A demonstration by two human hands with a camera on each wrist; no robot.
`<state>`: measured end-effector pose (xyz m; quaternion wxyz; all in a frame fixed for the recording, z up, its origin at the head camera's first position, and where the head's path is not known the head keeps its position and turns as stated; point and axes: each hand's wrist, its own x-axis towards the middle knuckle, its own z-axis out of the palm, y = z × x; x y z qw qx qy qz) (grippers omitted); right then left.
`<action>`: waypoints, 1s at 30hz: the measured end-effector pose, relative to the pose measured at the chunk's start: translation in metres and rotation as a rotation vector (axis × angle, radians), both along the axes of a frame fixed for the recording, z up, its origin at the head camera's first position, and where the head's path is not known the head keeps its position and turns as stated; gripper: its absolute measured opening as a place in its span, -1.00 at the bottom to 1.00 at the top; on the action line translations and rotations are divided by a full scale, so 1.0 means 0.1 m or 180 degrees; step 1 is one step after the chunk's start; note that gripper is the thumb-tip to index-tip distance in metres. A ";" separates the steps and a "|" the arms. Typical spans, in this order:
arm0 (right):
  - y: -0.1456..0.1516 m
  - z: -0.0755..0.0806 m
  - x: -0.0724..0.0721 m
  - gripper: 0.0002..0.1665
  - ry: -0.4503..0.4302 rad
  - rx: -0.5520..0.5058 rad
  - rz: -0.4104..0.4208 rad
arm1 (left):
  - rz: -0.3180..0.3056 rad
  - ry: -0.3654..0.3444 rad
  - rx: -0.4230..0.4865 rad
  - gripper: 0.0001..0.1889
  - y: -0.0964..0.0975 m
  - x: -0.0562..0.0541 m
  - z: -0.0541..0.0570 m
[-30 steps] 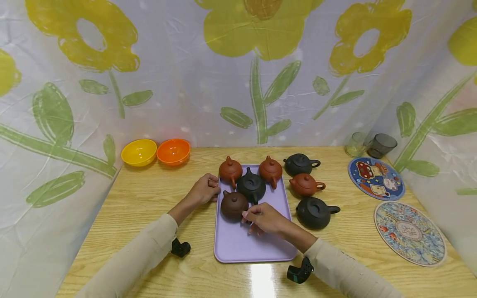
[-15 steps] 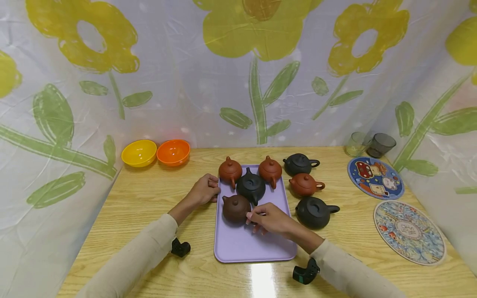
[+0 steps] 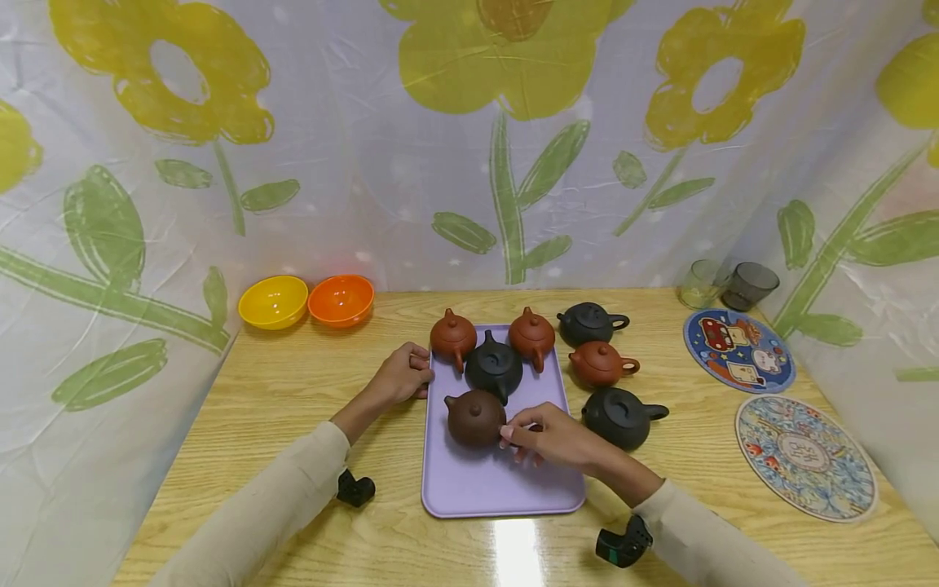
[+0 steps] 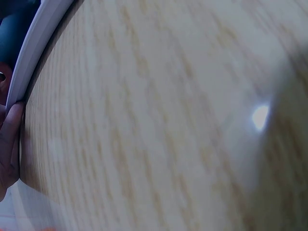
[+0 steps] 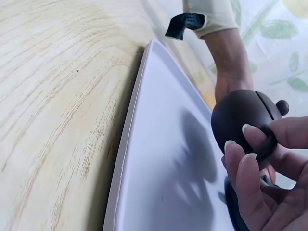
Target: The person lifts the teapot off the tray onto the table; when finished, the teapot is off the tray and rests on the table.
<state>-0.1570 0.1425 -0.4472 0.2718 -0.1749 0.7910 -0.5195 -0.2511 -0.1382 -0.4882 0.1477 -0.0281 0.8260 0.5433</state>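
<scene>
My right hand pinches the handle of a dark brown teapot with thumb and fingers. In the right wrist view the brown teapot stands over the lilac tray, its shadow falling on the tray floor, its lid knob on top. At the left rim of the lilac tray, my left hand holds the edge; in the left wrist view its fingertip lies against the outer wall. Behind the brown teapot, the tray bears a black teapot and two red-brown teapots, one left and one right.
Right of the tray are a black teapot, a red-brown teapot and a larger black teapot. Farther right lie two round mats, blue and floral, near two glasses. Yellow and orange bowls stand back left.
My right hand has moved the brown teapot a little to the right and toward me, away from the tray's left edge. The left hand has stayed at the tray rim.
</scene>
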 end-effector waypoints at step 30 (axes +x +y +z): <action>0.57 0.11 0.24 -0.71 0.0438 -0.0230 0.0926 | -0.0003 -0.0068 -0.0092 -0.62 0.00 0.01 0.02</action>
